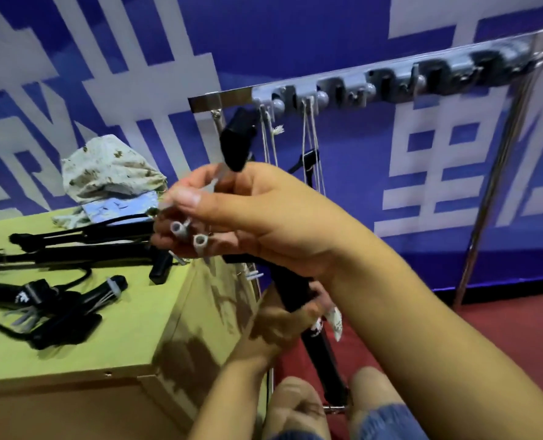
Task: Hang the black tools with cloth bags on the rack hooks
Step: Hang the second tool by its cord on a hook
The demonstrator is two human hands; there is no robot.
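Right hand (248,214) raised gripping black tool (236,144); left hand (282,325) clasps lower shaft.

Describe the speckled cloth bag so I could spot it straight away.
Start at the yellow-green table on the left, with black tools lying across it. At its far edge, against the blue and white wall, sits the cloth bag. It is the only soft, pale, brown-speckled bundle there.

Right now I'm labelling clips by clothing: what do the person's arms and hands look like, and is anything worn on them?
Both arms are bare as far as the frame shows: no sleeves, gloves, watch or rings visible. The right hand has short, plain nails on its fingers. The left hand is partly shadowed, so its details are unclear. Frayed blue denim shorts show at the knees.
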